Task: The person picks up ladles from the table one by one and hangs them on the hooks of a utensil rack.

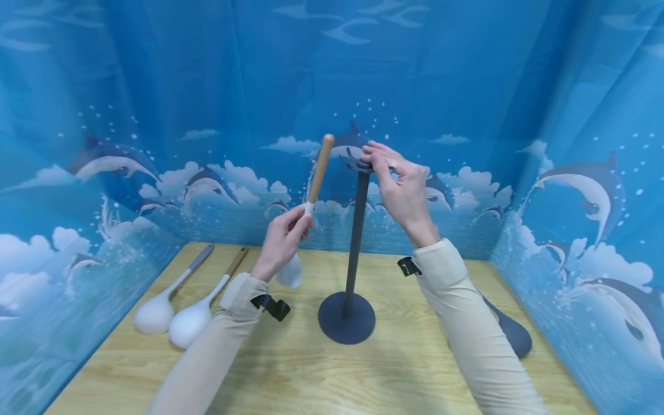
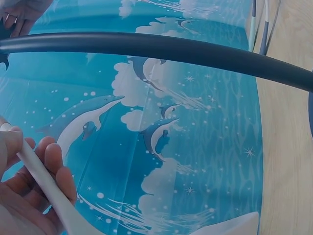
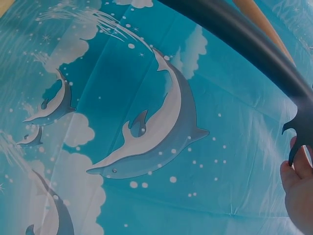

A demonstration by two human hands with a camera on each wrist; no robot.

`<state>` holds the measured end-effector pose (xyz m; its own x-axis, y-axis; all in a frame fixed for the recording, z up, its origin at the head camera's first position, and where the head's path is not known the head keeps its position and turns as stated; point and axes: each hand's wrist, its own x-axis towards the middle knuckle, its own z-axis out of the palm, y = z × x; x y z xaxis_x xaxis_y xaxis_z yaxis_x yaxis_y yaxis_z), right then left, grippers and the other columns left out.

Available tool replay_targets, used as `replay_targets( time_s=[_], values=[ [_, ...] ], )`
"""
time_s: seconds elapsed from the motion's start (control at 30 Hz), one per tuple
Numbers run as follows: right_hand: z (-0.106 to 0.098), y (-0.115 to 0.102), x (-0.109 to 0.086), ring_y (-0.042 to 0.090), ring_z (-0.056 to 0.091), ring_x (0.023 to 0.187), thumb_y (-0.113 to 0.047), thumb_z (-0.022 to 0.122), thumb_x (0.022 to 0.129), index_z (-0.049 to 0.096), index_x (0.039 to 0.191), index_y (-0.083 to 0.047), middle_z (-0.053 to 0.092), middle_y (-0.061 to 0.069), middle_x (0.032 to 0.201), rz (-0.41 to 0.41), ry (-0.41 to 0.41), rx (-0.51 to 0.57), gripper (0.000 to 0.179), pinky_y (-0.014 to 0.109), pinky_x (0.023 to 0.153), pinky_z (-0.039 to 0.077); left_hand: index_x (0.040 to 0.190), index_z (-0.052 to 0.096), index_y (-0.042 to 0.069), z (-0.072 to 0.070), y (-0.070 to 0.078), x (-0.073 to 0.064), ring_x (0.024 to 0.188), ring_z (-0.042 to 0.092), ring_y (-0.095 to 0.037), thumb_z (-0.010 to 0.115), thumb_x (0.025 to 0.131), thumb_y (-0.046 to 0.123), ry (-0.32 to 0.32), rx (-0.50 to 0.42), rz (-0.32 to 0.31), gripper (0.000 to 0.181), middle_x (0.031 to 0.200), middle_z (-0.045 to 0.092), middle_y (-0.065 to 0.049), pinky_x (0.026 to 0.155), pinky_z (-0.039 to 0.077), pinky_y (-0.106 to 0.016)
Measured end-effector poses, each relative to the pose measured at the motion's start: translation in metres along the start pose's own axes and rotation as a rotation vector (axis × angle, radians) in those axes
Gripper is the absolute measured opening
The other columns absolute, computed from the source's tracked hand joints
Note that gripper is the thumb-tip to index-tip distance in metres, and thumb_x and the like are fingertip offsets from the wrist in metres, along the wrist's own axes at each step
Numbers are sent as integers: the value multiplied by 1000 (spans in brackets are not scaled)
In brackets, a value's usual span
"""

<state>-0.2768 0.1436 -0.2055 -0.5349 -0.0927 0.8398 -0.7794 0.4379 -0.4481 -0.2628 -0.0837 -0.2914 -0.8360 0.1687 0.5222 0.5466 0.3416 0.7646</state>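
My left hand (image 1: 284,237) grips a white kitchen utensil (image 1: 309,208) by its neck. Its wooden handle (image 1: 321,167) points up, and its white head (image 1: 289,272) hangs below, partly hidden behind the hand. In the left wrist view the fingers curl round the white shaft (image 2: 43,182). A dark utensil stand (image 1: 355,242) with a round base (image 1: 346,318) rises from the table, just right of the held handle. At its top is a hooked piece (image 1: 354,163), which my right hand (image 1: 402,187) pinches between thumb and fingers.
On the table's left lie two white ladles, one with a grey handle (image 1: 202,256), the other with a wooden handle (image 1: 237,260). A dark utensil (image 1: 515,335) lies at the right, partly behind my right sleeve. Dolphin-print curtains (image 1: 290,69) enclose the wooden table (image 1: 332,380).
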Motion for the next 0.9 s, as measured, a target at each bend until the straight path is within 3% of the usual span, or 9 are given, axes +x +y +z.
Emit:
replay_targets(
  time_s=[0.13,0.23,0.43,0.63,0.9],
  values=[
    [2,1,1,9,61,121,-25,50,104,76,106,-6,72,6,117,-15,18,19,32,23,112,37,126,62,4,3,-14,6,72,57,-14,46,105,15,2,0,2,29,91,65,-15,63,49,-24],
    [4,2,2,15,63,118,-21,51,103,76,106,-5,73,10,113,-28,27,36,31,24,114,35,128,62,9,5,-27,12,74,58,-16,46,105,22,7,-11,4,31,94,66,-13,64,50,-26],
    [8,3,1,14,63,118,-23,51,104,76,106,-4,73,10,113,-23,15,44,31,23,114,35,121,65,12,5,-26,10,75,58,-18,46,105,28,15,-16,17,29,90,64,-9,68,52,-37],
    [5,3,1,15,63,117,-21,51,103,76,105,-4,73,12,112,-14,45,54,30,23,114,35,122,65,13,9,-23,12,75,59,-18,45,105,29,17,-6,28,30,89,64,-7,61,47,-27],
    [3,2,1,17,64,117,-20,51,103,76,105,-4,73,13,111,-36,47,51,30,24,114,35,127,63,14,13,-23,15,72,58,-18,45,105,30,8,33,33,32,90,65,-5,55,41,-27]
  ],
)
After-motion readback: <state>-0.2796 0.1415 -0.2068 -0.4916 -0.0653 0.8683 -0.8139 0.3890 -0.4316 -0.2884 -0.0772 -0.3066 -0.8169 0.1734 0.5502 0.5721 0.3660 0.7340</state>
